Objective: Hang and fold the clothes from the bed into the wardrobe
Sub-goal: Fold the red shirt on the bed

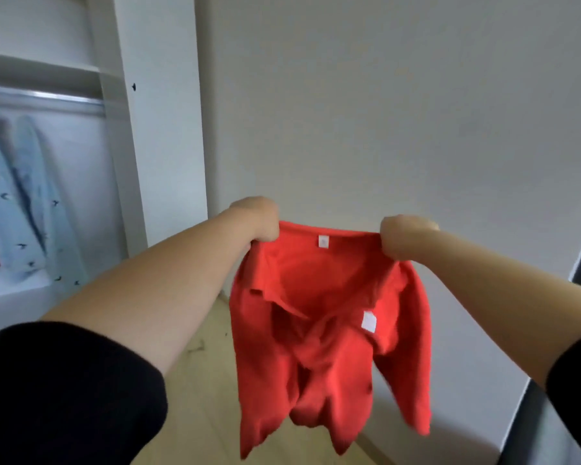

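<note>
Both hands, left hand [257, 219] and right hand [404, 237], are gripping the red shirt [319, 330] by its shoulders; it is hanging lengthwise below them, the wardrobe [114, 129] lying leftward (left hand nearer)

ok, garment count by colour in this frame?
Red: 1, the red polo shirt held up by the left hand and right hand
Light blue: 2, the patterned shirts hanging on the wardrobe rail
Total: 3
</note>
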A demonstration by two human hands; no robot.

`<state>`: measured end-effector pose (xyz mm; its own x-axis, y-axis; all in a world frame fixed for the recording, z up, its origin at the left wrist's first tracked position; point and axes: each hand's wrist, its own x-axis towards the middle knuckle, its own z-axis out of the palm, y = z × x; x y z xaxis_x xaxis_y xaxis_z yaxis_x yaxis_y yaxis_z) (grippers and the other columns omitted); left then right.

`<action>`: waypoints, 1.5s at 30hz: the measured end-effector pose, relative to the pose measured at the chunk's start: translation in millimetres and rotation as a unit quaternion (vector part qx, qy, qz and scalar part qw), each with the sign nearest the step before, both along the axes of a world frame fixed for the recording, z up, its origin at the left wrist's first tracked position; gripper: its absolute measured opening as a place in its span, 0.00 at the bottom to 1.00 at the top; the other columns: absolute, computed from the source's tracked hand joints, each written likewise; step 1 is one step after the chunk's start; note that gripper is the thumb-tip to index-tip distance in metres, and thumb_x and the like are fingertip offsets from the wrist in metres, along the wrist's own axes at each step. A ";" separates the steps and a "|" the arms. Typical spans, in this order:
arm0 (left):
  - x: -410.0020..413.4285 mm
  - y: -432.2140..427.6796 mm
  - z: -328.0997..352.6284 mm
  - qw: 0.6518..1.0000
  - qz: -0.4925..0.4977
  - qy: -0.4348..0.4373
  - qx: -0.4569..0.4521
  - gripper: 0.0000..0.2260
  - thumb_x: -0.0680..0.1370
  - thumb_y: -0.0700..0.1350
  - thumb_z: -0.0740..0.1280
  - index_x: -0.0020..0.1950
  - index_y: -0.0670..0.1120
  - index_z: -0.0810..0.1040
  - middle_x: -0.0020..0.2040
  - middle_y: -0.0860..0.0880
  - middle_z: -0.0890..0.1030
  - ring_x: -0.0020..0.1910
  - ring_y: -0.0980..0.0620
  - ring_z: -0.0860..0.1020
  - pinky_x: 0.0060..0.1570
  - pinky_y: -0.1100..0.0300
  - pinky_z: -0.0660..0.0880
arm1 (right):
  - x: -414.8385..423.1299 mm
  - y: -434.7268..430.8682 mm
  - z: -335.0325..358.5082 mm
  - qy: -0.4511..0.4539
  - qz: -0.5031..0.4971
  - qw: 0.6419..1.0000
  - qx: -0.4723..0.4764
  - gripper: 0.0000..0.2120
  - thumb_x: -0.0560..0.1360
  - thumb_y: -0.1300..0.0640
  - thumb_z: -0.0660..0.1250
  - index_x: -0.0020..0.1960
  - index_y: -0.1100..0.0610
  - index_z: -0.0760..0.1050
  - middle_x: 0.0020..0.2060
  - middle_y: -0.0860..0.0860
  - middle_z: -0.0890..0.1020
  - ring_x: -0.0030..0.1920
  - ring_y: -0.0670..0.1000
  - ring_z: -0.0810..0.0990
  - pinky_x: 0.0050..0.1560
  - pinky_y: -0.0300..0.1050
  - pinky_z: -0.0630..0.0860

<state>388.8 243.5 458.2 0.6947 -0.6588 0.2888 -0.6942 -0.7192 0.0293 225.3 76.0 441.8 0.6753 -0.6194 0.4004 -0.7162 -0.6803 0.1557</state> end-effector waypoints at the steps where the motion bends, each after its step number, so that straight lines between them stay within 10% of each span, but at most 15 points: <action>1: 1.7 0.4 -3.3 1.000 0.004 -0.007 -0.020 0.06 0.70 0.37 0.60 0.33 0.43 0.73 0.26 0.49 0.72 0.28 0.47 0.75 0.30 0.62 0.70 | 1.5 -1.4 -2.7 -0.021 -0.002 1.000 0.012 0.14 0.72 0.62 0.61 0.57 0.59 0.76 0.56 0.58 0.80 0.56 0.61 0.79 0.44 0.48 0.72; 6: 9.0 6.2 -17.6 0.991 0.037 0.128 0.011 0.14 0.70 0.33 0.55 0.27 0.42 0.74 0.19 0.49 0.75 0.24 0.51 0.75 0.34 0.62 0.73 | 3.5 -5.3 -13.6 0.008 -0.021 0.990 0.141 0.08 0.70 0.66 0.61 0.33 0.60 0.72 0.28 0.54 0.78 0.36 0.57 0.80 0.35 0.38 0.73; 15: 19.1 7.5 -31.4 0.954 0.070 0.287 -0.050 0.15 0.78 0.38 0.53 0.36 0.37 0.75 0.21 0.45 0.78 0.21 0.51 0.74 0.31 0.64 0.71 | 1.2 -4.4 -9.5 -0.100 -0.047 0.890 0.442 0.11 0.76 0.65 0.48 0.36 0.60 0.63 0.15 0.54 0.71 0.12 0.47 0.61 0.21 0.28 0.60; 22: 19.5 7.3 -42.4 0.882 0.053 0.446 -0.142 0.11 0.79 0.37 0.54 0.41 0.38 0.73 0.24 0.44 0.79 0.18 0.55 0.76 0.19 0.69 0.72 | -3.5 -5.4 -23.3 -0.228 -0.018 0.764 0.603 0.07 0.77 0.65 0.56 0.40 0.60 0.67 0.17 0.54 0.75 0.15 0.47 0.72 0.18 0.34 0.71; 28: 28.4 13.3 -50.5 0.788 -0.023 0.574 -0.221 0.02 0.79 0.36 0.64 0.50 0.39 0.75 0.52 0.39 0.79 0.49 0.47 0.81 0.51 0.58 0.77 | -10.8 -7.4 -32.6 -0.242 0.092 0.646 0.718 0.03 0.76 0.67 0.63 0.47 0.63 0.75 0.34 0.58 0.84 0.37 0.53 0.84 0.44 0.51 0.81; 31: 32.7 19.1 -59.1 0.803 -0.049 0.560 -0.199 0.12 0.76 0.29 0.65 0.59 0.35 0.75 0.58 0.40 0.79 0.60 0.47 0.77 0.57 0.60 0.73 | -14.9 -11.7 -39.5 -0.203 0.105 0.703 0.673 0.09 0.73 0.73 0.65 0.54 0.70 0.76 0.39 0.57 0.84 0.43 0.51 0.83 0.49 0.46 0.81; 34: 31.8 14.5 -66.0 0.866 -0.048 0.459 -0.195 0.14 0.72 0.29 0.69 0.58 0.34 0.77 0.42 0.44 0.83 0.47 0.50 0.81 0.47 0.65 0.77 | -10.2 -9.1 -49.6 -0.203 0.093 0.816 0.534 0.08 0.73 0.70 0.68 0.52 0.71 0.76 0.34 0.57 0.84 0.33 0.50 0.83 0.40 0.44 0.82; 37: 37.0 3.6 -64.0 0.977 -0.002 0.139 -0.160 0.11 0.72 0.47 0.73 0.49 0.42 0.82 0.44 0.45 0.81 0.52 0.46 0.78 0.47 0.59 0.73 | -3.7 -10.9 -50.8 -0.232 0.092 0.948 0.197 0.09 0.72 0.56 0.71 0.43 0.63 0.78 0.38 0.58 0.82 0.40 0.57 0.80 0.36 0.46 0.71; 40: 37.1 -8.1 -66.8 0.958 -0.064 -0.078 -0.267 0.13 0.74 0.51 0.70 0.50 0.42 0.80 0.53 0.43 0.77 0.58 0.42 0.71 0.56 0.54 0.68 | 0.4 -15.7 -46.6 -0.297 0.125 0.946 0.035 0.11 0.72 0.53 0.71 0.43 0.62 0.79 0.46 0.62 0.78 0.51 0.62 0.75 0.43 0.47 0.67; 43: 29.5 -18.9 -83.9 0.983 -0.159 0.087 -0.010 0.10 0.76 0.49 0.69 0.49 0.42 0.79 0.49 0.45 0.80 0.50 0.46 0.77 0.44 0.61 0.69 | 3.6 -28.8 -60.0 -0.066 0.037 0.984 0.162 0.13 0.73 0.51 0.68 0.51 0.60 0.80 0.52 0.59 0.81 0.53 0.60 0.79 0.44 0.45 0.71; 45: 35.8 -20.8 -94.0 0.976 -0.136 0.168 -0.040 0.09 0.76 0.49 0.68 0.49 0.44 0.79 0.46 0.47 0.79 0.46 0.48 0.77 0.41 0.62 0.67 | -1.0 -39.9 -66.2 -0.150 0.017 0.967 0.207 0.11 0.74 0.52 0.67 0.48 0.60 0.79 0.49 0.59 0.82 0.51 0.60 0.79 0.42 0.44 0.70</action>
<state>424.6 222.7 364.3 0.5621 -0.8164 0.1327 -0.8005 -0.4965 0.3357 224.2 36.0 375.7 0.5898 -0.7487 0.3027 -0.6638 -0.6629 -0.3463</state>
